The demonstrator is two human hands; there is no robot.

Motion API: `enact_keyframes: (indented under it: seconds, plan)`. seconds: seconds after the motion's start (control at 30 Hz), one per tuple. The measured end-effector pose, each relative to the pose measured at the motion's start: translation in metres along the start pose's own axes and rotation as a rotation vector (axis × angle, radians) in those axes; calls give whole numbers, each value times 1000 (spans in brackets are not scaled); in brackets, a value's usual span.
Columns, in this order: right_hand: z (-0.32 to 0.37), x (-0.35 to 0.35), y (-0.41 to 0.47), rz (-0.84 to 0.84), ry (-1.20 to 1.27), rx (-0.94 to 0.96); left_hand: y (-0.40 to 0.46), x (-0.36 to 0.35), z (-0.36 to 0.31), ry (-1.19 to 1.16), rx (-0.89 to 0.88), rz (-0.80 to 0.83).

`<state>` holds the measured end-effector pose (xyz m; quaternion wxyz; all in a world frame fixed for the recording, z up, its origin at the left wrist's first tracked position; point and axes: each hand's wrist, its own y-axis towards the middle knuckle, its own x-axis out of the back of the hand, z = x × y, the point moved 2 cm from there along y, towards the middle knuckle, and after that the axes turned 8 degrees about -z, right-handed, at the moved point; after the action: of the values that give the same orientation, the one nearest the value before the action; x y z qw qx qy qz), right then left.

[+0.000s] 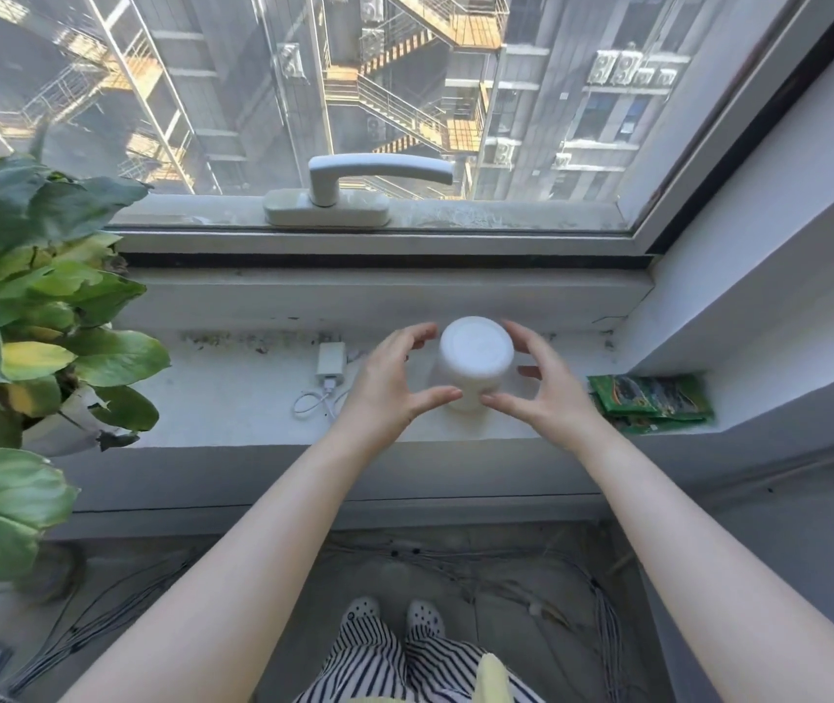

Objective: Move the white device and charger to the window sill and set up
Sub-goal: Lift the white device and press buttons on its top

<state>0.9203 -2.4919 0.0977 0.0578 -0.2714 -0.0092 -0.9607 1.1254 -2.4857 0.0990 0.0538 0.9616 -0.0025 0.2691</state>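
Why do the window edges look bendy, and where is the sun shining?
Head view: the wide-angle lens bows the window frame and sill; sun lights the stairs outside and the plant leaves; the white device looks bright and almost featureless between the left hand and right hand.

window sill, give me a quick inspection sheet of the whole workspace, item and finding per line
surface: window sill, pale, with dirt specks along its back edge
job's things: white device upright on the sill; charger lying flat to its left, apart from it
clutter: green packets stacked at the sill's right end
hands: left hand and right hand cupped around the device, fingers spread; thumb tips at its lower front, firm contact cannot be told
cables: white cable looped from the charger; dark wires on the floor below
surroundings: potted plant at left; window handle lying horizontal; buildings outside
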Motion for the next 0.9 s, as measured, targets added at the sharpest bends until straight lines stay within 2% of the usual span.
enact_keyframes:
  seconds: [0.33,0.53,0.7,0.9]
  plan:
    - [7,-4,5,15,66,16,4,-4,-5,-21,23,51]
    - [15,-1,7,46,154,-12,-2,10,-14,-81,97,45]
    - [35,-3,8,140,293,-118,-4,19,-24,-312,370,10]
    - [49,-11,6,232,164,-284,-6,22,-25,-447,665,85]
